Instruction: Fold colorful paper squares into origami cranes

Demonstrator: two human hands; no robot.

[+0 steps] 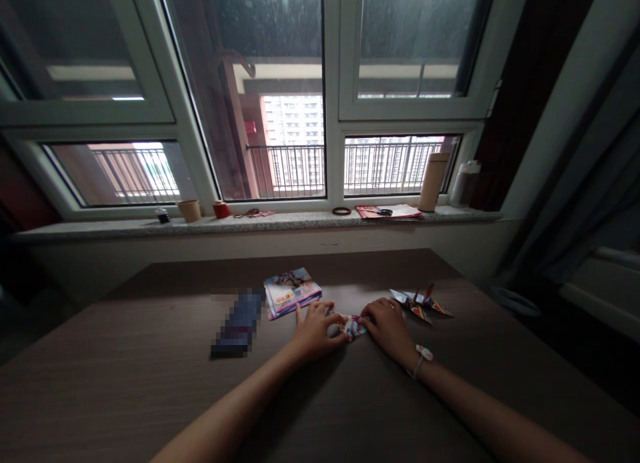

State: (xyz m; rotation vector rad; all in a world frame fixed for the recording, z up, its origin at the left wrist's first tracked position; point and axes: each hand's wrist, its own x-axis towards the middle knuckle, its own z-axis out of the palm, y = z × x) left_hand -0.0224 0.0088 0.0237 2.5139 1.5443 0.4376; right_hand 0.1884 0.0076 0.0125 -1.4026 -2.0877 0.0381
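Both of my hands rest on a dark wooden table (150, 356) and meet over a small, colourfully printed piece of folded paper (351, 327). My left hand (314, 330) pinches the paper's left side with curled fingers. My right hand (387, 326) presses and grips its right side; a light band sits on that wrist. Just to the right of my right hand lies a finished folded paper figure with pointed wings (419, 303). A stack of colourful printed paper sheets (291, 291) lies beyond my left hand.
A dark flat object (239, 323), blurred out, lies left of the paper stack. On the stone windowsill (100, 226) stand small cups (190, 210), a tall beige flask (433, 181), a white container (464, 182), a bracelet ring (341, 211) and papers with scissors (387, 212). A curtain hangs at right.
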